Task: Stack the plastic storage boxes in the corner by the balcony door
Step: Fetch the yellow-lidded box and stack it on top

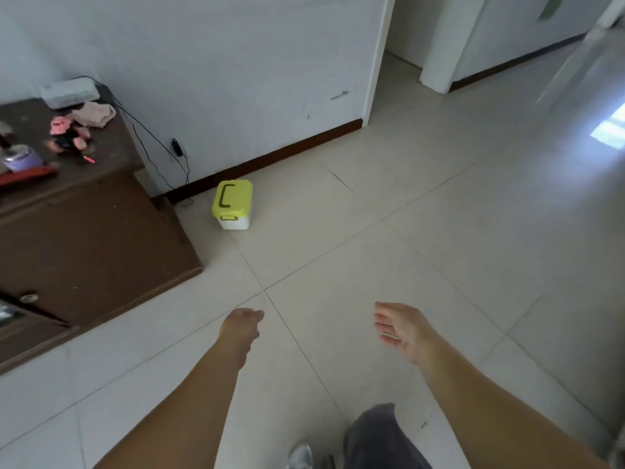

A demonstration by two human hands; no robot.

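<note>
Storage box (pixel 233 204) with the lime lid sits on the floor tiles (pixel 406 231), near the skirting and just beside the brown cabinet (pixel 84 238).
Our left hand (pixel 239 331) is loosely curled, right hand (pixel 402 330) fairly spread, both empty, well short of it.

The storage box (pixel 232 204) stands on the tiled floor (pixel 406 248), just in front of the baseboard (pixel 287 152) of the wall behind it, and just right of the cabinet (pixel 84 238), whose top carries small clutter and a flat device (pixel 69 93) at the back against the wall. A cable (pixel 152 143) hangs down the wall between the cabinet and the box, and a doorway (pixel 406 38) opens far to the box's right and behind it. Nearer the camera than the box and well apart from it, the left hand (pixel 240 328) and right hand (pixel 400 328) hang empty over the floor, with a leg (pixel 378 438) and shoe (pixel 301 455) below them.
</note>
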